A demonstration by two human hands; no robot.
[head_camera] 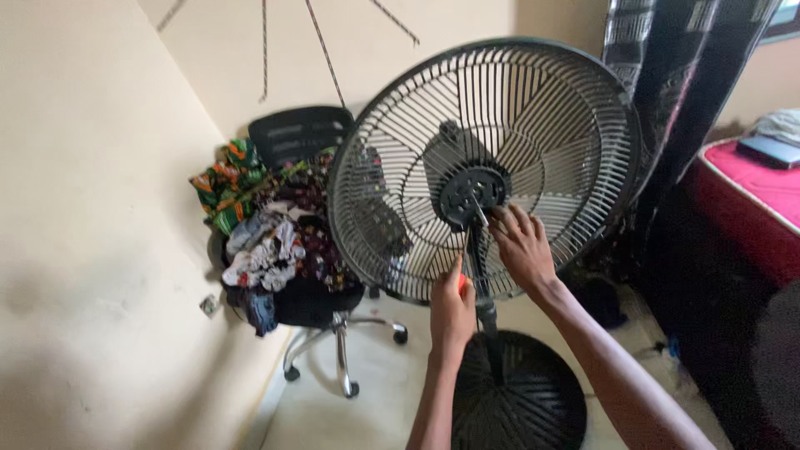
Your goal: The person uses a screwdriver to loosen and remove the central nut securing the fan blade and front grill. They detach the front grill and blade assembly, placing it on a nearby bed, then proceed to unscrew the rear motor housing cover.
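At frame centre, the left hand [451, 306] grips an orange-handled screwdriver [471, 237] aimed at the fan guard's hub [472, 194], while the right hand [522, 247], fingers loosely curled, steadies the grille [575, 133].

Black fan grille [533, 108], bright patterned clothes [250, 187]

Home bedroom, lived-in. Bed [754, 196] with pink cover at right edge; swivel office chair [310, 250] in corner heaped with patterned clothes [267, 225]; black pedestal fan [487, 167] standing on pale floor [375, 400]; plain cream walls [92, 208]; dark curtain [692, 75] by bed
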